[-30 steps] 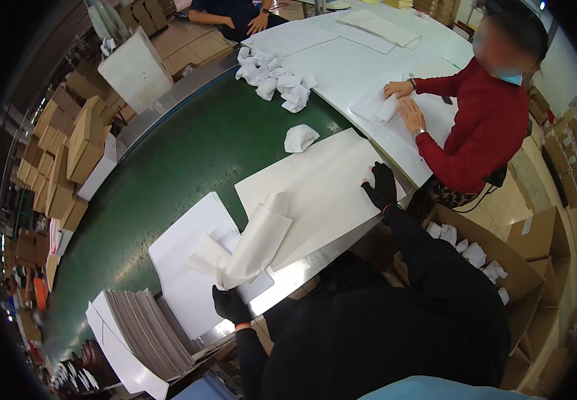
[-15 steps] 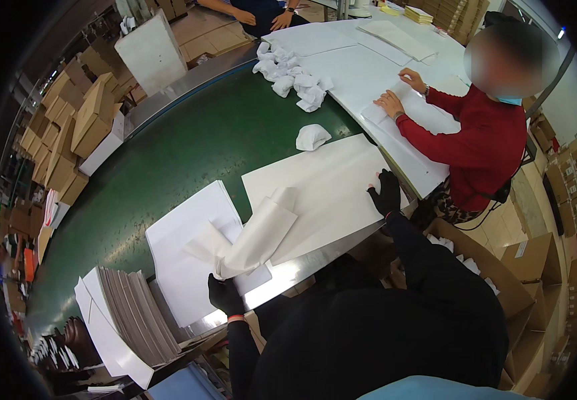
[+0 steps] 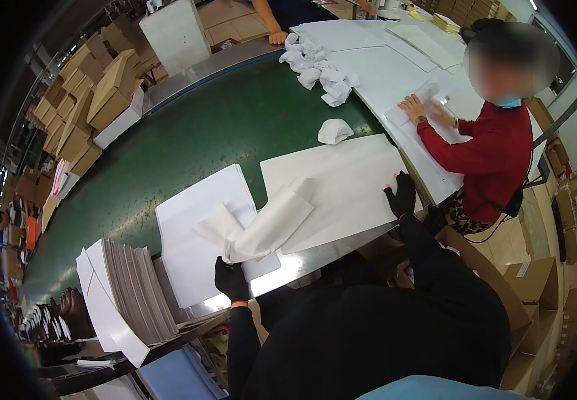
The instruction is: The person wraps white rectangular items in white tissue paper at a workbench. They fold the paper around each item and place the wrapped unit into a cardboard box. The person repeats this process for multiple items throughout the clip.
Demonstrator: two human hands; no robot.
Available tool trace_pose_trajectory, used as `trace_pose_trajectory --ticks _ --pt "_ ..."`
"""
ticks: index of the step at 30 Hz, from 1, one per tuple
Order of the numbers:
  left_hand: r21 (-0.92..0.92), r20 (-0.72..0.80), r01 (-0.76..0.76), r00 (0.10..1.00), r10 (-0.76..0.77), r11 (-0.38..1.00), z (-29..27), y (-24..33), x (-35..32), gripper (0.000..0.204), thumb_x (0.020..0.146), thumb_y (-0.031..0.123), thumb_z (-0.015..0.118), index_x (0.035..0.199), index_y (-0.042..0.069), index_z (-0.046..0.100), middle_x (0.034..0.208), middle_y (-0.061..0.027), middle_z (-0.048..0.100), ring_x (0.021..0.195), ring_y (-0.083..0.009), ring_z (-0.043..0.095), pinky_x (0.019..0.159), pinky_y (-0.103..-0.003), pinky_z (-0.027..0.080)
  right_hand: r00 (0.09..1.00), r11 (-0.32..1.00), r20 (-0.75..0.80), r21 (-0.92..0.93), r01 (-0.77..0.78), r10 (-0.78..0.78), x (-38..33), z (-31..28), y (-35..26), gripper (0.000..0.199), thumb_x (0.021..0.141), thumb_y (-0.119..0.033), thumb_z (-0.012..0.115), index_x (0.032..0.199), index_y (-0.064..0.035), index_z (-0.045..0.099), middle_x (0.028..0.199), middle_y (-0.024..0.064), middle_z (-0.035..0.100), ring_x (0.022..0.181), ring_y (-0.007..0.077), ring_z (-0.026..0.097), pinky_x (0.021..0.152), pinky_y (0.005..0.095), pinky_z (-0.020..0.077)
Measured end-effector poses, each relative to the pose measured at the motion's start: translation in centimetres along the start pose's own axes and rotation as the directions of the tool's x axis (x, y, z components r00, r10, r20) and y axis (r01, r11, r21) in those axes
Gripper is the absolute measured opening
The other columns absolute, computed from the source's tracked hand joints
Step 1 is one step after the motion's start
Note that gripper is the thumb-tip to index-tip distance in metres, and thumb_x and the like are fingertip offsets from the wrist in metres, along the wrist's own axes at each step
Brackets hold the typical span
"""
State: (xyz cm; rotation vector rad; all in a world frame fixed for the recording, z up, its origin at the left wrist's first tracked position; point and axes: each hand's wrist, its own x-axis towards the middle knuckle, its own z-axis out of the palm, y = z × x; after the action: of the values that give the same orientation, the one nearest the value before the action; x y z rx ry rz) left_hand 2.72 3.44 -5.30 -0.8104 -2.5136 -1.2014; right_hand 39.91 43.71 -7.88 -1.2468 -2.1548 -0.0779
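A loosely rolled cream paper [image 3: 272, 223] lies slantwise across the sheets, its near end bunched. My left hand [image 3: 232, 279], in a black glove with bare fingertips, is closed on that bunched end at the metal table edge. Flat cream sheets [image 3: 348, 180] extend to the right of the roll. On their right end rests my right hand [image 3: 402, 195], gloved the same way, with fingers stretched out over the paper. White sheets [image 3: 185, 243] lie partly under the roll on the left.
Left of the sheets stands a stack of grey-brown boards [image 3: 128, 290]. Crumpled white paper wads [image 3: 318, 70] lie along the green belt's [image 3: 168, 150] far right edge, one wad [image 3: 334, 131] nearer. A person in red [image 3: 495, 143] works at the white table [image 3: 362, 60]. Cartons [image 3: 532, 280] stand at right.
The view has shifted slightly, so the scene sits a little farther right. My hands stay in place on the paper. The person in red has moved their hands over their own sheet.
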Motion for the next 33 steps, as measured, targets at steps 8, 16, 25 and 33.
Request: trace_pose_trajectory --ticks 8,16,25,33 --pt "0.001 0.038 0.03 0.999 -0.03 1.0 0.1 0.1 0.2 0.032 0.079 0.022 0.07 0.105 0.004 0.063 0.088 -0.0153 0.067 0.081 -0.036 0.065 0.069 -0.039 0.052 1.0 1.0 0.013 0.007 -0.019 0.019 -0.1 -0.1 0.1 0.054 0.082 -0.029 0.071 0.124 -0.0012 0.054 0.132 0.021 0.051 0.126 0.0379 0.044 0.109 0.0473 0.0323" --pt "-0.099 0.074 0.142 0.988 -0.135 0.985 -0.2 -0.1 -0.6 0.043 0.082 0.014 0.071 0.119 -0.002 0.059 0.105 -0.0161 0.069 0.095 -0.0277 0.067 0.083 -0.036 0.052 0.995 0.997 0.092 -0.064 -0.043 0.049 0.3 -0.4 -0.5 0.055 0.084 -0.034 0.067 0.126 -0.0026 0.052 0.135 0.0194 0.049 0.129 0.038 0.041 0.109 0.0481 0.0303" --pt "-0.153 0.056 0.071 0.996 -0.064 0.986 1.3 -0.9 -0.4 0.044 0.078 0.015 0.071 0.116 -0.003 0.06 0.098 -0.0182 0.069 0.089 -0.0306 0.068 0.078 -0.036 0.053 0.973 0.987 -0.171 0.049 -0.151 0.157 2.5 -0.4 3.7 0.063 0.08 -0.035 0.074 0.129 -0.0018 0.051 0.117 0.0174 0.062 0.105 0.0322 0.06 0.09 0.0396 0.0476" --pt "-0.1 0.157 0.147 0.979 -0.13 0.984 -0.2 -0.3 -0.4 0.04 0.084 0.016 0.067 0.119 -0.001 0.059 0.106 -0.0178 0.068 0.096 -0.0303 0.067 0.084 -0.037 0.051 0.735 0.601 -0.524 0.774 0.2 0.43 17.6 -19.0 -0.7 0.037 0.098 -0.009 0.048 0.132 0.0011 0.04 0.077 0.0062 0.061 0.06 0.0103 0.054 0.062 0.026 0.0461"
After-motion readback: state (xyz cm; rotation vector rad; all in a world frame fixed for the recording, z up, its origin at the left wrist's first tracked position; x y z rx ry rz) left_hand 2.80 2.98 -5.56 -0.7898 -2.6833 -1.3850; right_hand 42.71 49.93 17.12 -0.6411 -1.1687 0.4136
